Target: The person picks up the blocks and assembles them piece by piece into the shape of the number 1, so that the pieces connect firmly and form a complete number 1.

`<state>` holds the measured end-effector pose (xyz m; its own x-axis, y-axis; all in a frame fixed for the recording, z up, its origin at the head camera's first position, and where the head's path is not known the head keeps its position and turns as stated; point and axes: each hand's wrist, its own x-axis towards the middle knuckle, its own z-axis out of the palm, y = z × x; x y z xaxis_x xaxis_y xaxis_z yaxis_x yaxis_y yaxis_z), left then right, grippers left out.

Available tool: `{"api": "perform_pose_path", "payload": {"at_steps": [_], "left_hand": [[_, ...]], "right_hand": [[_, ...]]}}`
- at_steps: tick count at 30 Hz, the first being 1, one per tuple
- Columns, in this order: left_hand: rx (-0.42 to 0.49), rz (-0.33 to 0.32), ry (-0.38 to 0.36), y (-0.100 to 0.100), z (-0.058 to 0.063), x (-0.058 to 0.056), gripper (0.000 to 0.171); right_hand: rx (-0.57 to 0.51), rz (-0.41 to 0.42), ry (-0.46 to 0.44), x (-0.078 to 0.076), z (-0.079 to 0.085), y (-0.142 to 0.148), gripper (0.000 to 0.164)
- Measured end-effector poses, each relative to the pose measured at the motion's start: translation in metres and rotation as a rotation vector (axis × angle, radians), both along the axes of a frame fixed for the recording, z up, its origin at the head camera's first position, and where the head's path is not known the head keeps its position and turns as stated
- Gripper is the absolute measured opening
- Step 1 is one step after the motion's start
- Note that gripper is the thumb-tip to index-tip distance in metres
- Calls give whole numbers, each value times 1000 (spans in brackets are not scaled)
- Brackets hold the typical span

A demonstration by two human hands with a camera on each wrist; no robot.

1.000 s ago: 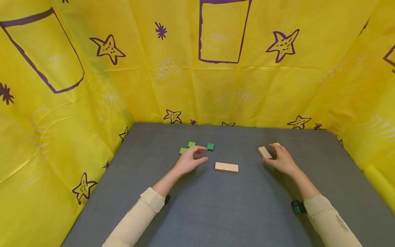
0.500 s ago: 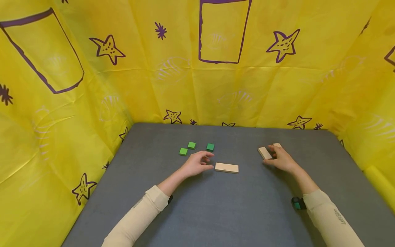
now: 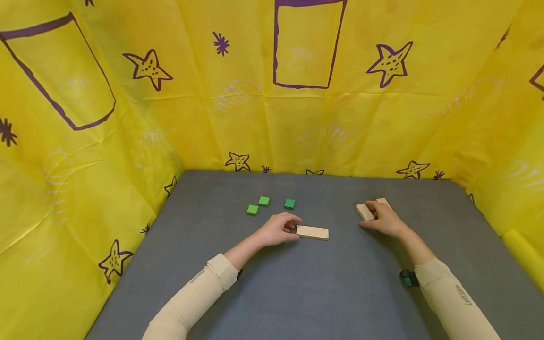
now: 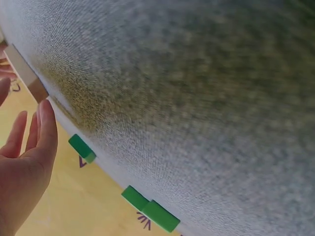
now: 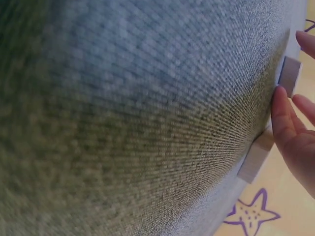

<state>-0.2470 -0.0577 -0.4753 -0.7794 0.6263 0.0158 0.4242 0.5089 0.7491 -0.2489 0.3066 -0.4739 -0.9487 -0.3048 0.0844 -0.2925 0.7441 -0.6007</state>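
Observation:
My left hand is at the left end of a flat wooden block in the middle of the table. Its thumb and fingers are spread apart around that end; in the left wrist view a fingertip meets or nearly meets the block. On the right, my right hand reaches around the near right end of a second wooden block, thumb and fingers parted. Whether it touches is hard to tell. A third wooden block lies just behind this hand, partly hidden by it.
Two light green square pieces and one dark green piece lie beyond the left hand. The grey table ends at yellow cloth walls at the back and both sides.
My left hand has moved right and nearer, from beside the green pieces to the middle block's end. The right hand has shifted slightly left over its block. The blocks stay put.

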Motion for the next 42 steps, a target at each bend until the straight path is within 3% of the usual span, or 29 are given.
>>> {"api": "perform_pose_path", "payload": {"at_steps": [10, 32, 42], "left_hand": [[-60, -30, 57, 6, -6, 0, 41], [-124, -47, 168, 11, -6, -3, 33], [-139, -48, 169, 12, -8, -4, 30]], "right_hand": [[9, -4, -10, -2, -1, 0, 70], [21, -28, 9, 0, -5, 2, 65], [24, -31, 6, -1, -6, 3, 64]]}}
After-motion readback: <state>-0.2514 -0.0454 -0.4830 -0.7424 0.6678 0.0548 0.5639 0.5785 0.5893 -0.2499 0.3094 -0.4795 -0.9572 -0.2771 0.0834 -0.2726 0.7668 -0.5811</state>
